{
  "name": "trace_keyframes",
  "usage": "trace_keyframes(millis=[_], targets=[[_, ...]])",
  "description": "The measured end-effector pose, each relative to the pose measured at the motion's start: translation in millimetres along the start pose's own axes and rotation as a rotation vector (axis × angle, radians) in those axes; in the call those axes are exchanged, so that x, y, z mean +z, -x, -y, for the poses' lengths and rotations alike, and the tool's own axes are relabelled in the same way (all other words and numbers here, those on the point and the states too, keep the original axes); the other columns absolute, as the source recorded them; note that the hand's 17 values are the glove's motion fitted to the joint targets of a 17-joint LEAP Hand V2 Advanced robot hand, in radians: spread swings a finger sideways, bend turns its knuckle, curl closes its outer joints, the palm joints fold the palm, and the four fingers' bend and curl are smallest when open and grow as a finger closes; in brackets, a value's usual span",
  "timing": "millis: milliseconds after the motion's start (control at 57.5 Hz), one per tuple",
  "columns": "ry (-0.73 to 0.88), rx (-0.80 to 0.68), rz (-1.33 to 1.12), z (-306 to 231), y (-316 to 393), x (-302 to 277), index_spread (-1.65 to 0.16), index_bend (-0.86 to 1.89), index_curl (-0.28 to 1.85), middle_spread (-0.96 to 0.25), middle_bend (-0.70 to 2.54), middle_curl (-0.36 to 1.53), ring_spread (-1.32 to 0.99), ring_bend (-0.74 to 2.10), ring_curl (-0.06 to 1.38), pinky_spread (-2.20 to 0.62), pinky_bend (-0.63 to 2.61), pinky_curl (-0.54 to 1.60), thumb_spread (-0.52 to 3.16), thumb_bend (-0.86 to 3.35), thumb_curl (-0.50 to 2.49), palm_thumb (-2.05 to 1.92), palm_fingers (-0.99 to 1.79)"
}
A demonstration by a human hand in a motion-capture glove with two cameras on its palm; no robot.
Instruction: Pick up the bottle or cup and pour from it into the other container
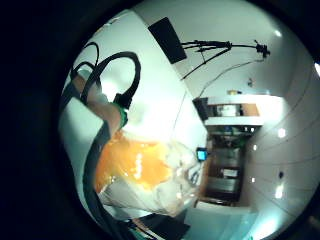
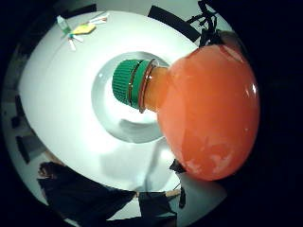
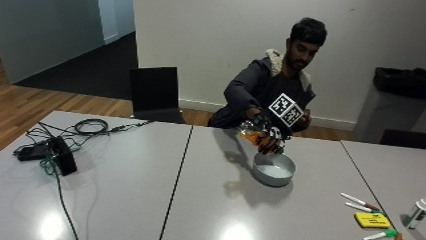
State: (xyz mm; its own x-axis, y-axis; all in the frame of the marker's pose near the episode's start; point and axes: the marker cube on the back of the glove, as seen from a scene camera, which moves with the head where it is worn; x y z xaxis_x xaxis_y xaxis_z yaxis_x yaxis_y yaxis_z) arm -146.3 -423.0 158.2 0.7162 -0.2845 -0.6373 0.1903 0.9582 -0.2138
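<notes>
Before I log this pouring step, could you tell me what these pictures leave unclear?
- Whether liquid is flowing: the green cap appears on the bottle over the bowl.
- The right hand: its fingers are too small in the outside view; the palm views show only straps.
- The bowl's contents: too small in the outside view, partly covered by the bottle in the thumb side view.

You work under overhead light: glare patches shine on the grey table (image 3: 133, 190), and the bowl (image 3: 273, 169) casts a soft shadow toward you. Both palm views bend strongly and darken at their rims.
</notes>
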Motion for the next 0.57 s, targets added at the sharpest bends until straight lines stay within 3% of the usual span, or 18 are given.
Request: trace_keyframes(millis=[226, 573], targets=[[0.045, -0.036, -0.119, 6, 19, 6, -0.31, 0.1, 0.25, -0.27, 0.38, 0.42, -0.17, 0.59, 0.38, -0.02, 0.53, 0.34, 0.6, -0.04, 0.44, 0.85, 1.16], [0.04, 0.001, -0.088, 2, 13, 4, -0.31, 0.1, 0.25, -0.28, 0.38, 0.42, -0.17, 0.59, 0.38, -0.02, 0.53, 0.34, 0.61, -0.04, 0.43, 0.85, 1.16]])
